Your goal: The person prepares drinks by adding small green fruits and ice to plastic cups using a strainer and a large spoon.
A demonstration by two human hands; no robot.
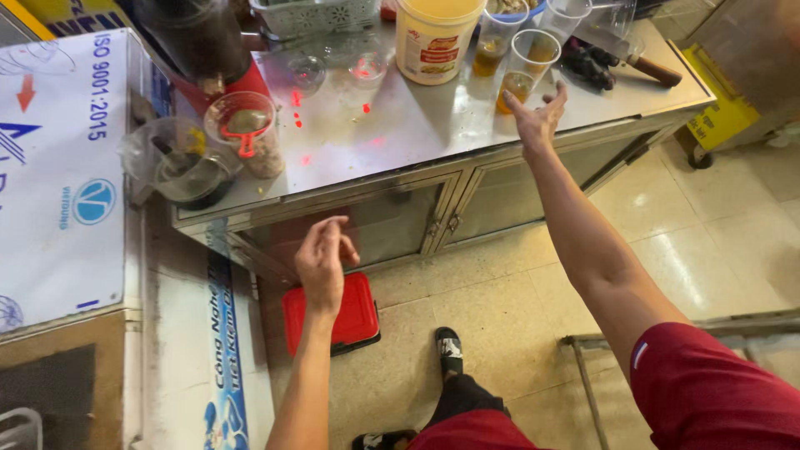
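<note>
**Reaching for a cup of amber drink on the steel counter**

Stretching up toward the upper middle of the frame, the right hand has its fingers spread open and grips nothing; its fingertips are just beside a clear plastic cup with a shallow layer of amber liquid in the bottom. The cup stands on the steel counter, near the counter's front edge. Whether the fingertips actually touch the cup's wall cannot be told.

Just behind it stand two more clear cups: one to the left with amber liquid low in it, and another further back to the right. Left of these is a cream-coloured plastic tub, filled near its brim with a yellowish substance. To the right of the cups lies a cleaver with a wooden handle.

The left hand hangs lower, in the centre-left of the frame in front of the counter's cabinet doors, fingers loosely curled and holding nothing. Below it on the tiled floor sits a flat red box.

Toward the upper left of the counter, a clear container holds a red scoop over brownish contents, and beside it a crumpled plastic bag lies over a dark bowl. Small empty glasses stand mid-counter under red specks of light. A white slotted basket sits at the top edge.
</note>
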